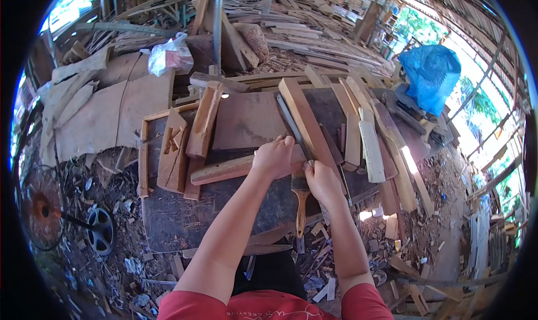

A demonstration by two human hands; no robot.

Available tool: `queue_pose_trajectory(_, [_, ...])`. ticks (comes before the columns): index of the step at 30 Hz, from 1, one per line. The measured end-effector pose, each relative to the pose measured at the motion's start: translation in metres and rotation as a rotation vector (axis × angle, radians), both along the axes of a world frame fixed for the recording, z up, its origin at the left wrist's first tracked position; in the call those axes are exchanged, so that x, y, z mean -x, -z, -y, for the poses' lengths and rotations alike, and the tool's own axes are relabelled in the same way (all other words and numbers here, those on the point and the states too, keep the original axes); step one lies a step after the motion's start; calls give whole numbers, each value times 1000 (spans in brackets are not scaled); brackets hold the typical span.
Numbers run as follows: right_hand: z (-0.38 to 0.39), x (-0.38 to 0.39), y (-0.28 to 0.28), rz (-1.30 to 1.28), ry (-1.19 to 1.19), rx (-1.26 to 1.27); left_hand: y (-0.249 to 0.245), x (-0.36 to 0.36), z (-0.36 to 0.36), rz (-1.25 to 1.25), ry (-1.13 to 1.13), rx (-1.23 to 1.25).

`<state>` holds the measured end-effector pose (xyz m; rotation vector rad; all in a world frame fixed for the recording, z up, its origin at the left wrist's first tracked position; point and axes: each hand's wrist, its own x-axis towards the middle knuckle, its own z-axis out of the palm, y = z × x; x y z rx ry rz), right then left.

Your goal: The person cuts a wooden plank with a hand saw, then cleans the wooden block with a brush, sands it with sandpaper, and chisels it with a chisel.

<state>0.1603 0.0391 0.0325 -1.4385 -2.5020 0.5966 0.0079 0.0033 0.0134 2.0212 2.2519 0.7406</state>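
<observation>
My left hand (pixel 273 158) is closed over a reddish wooden block (pixel 224 169) lying across the dark worktable (pixel 185 219); its fingertips are partly hidden. Close beside it, my right hand (pixel 325 181) is closed round the near end of a long, narrow dark metal bar (pixel 290 121). That bar slants away from me, along the left side of a thick wooden beam (pixel 307 115). Just below both hands lies a paintbrush (pixel 301 202) with a wooden handle pointing towards me.
On the left of the table lie a wooden piece with a carved K (pixel 171 143) and a hollowed wooden piece (pixel 203 123). Several planks (pixel 370 146) lie on the right. A blue plastic bag (pixel 430 76) hangs at back right. A black handwheel (pixel 101 230) stands at left.
</observation>
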Motion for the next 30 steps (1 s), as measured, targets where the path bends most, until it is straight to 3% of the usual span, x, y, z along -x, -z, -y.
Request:
queue_pose_trajectory(10, [0,2,2,-5,31,-16,-4,0,0,55,-11,100])
queue_pose_trajectory(30, [-6,2,0,20,-3,-14,1,1,-1,31,-9,54])
